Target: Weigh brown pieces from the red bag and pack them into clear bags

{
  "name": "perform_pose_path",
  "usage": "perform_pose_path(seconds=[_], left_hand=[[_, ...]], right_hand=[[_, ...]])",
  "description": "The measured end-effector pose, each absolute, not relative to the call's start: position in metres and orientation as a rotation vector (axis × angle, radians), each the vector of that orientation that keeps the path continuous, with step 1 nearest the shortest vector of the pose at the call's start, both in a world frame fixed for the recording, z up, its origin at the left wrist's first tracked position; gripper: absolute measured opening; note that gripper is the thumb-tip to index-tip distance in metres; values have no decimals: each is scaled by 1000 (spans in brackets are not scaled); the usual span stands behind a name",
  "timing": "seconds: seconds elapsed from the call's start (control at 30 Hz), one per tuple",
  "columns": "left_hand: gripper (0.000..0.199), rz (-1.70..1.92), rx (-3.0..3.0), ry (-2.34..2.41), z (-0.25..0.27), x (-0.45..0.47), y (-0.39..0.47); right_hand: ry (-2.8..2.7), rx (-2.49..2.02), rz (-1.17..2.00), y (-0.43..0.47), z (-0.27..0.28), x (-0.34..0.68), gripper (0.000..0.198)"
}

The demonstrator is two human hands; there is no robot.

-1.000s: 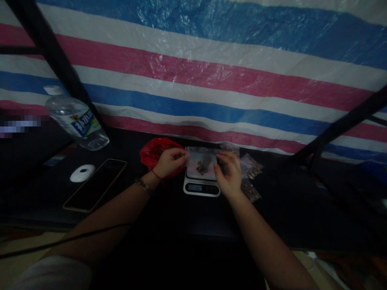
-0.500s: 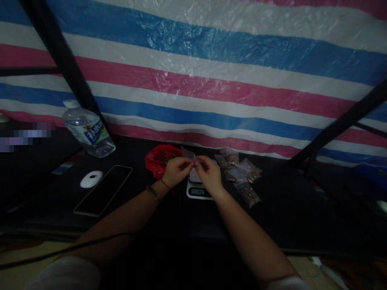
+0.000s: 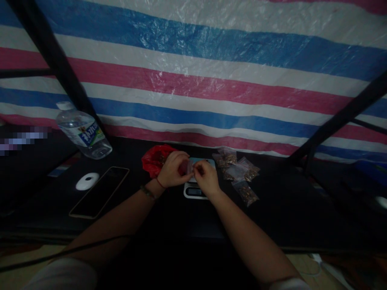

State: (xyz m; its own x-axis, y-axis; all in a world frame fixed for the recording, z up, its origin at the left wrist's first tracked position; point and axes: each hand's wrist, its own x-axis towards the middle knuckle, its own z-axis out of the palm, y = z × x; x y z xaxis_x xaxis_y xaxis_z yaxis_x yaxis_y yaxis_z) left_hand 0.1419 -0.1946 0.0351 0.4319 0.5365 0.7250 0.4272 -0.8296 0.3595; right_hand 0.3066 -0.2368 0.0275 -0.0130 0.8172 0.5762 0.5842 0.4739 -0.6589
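Over a small digital kitchen scale (image 3: pixel 190 192), my left hand (image 3: pixel 173 169) is closed on a small clear zip bag (image 3: pixel 189 167). My right hand (image 3: pixel 206 176) pinches at the same bag's right edge with thumb and fingertips. Whether anything is inside this bag is hard to see in the dim light. Just left of the scale, partly behind my left hand, sits an open red plastic bag (image 3: pixel 150 161) with brownish bits inside. To the right of my right hand lie several filled zip bags (image 3: pixel 246 193) holding similar brown pieces.
A smartphone (image 3: pixel 99 193) and a white oval case (image 3: pixel 87 181) lie on the black tabletop (image 3: pixel 281 209) at left. Behind them stands a clear plastic bottle (image 3: pixel 83 131). Dark metal posts (image 3: pixel 57 68) rise at both sides before a striped plastic sheet (image 3: pixel 205 88).
My hands have moved slightly apart, and the left hand has turned to wrap the small bag more upright between them. The view has shifted a little to the right.
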Motion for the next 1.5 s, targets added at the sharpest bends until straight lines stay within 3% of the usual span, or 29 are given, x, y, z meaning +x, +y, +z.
perform_pose_path(seconds=[0.1, 0.17, 0.47, 0.67, 0.8, 0.9, 1.13, 1.3, 1.4, 1.5], left_hand=[[76, 1184, 2772, 855, 41, 137, -193], [85, 1052, 2832, 898, 42, 136, -192], [65, 995, 2848, 882, 46, 138, -196], [58, 965, 2851, 853, 48, 139, -198], [76, 1261, 2590, 935, 39, 132, -186], [64, 1409, 2132, 940, 32, 127, -175], [52, 1285, 1615, 841, 24, 131, -164], [42, 1475, 1822, 1060, 24, 127, -163], [54, 1455, 2280, 1057, 38, 119, -171], [85, 1018, 2735, 788, 53, 116, -180]], right_hand=[[-1629, -1180, 340, -238, 29, 306, 8], [-1612, -1151, 368, -240, 30, 305, 8], [-1656, -1133, 353, -235, 29, 308, 17], [-1718, -1147, 614, -234, 29, 306, 16], [-1540, -1132, 794, -231, 23, 307, 18], [-1416, -1115, 891, -227, 18, 312, 29], [-1431, -1185, 818, -230, 23, 315, 31], [-1485, -1249, 760, -231, 23, 313, 43], [-1622, -1273, 604, -231, 23, 312, 44], [-1801, -1267, 430, -233, 27, 311, 40]])
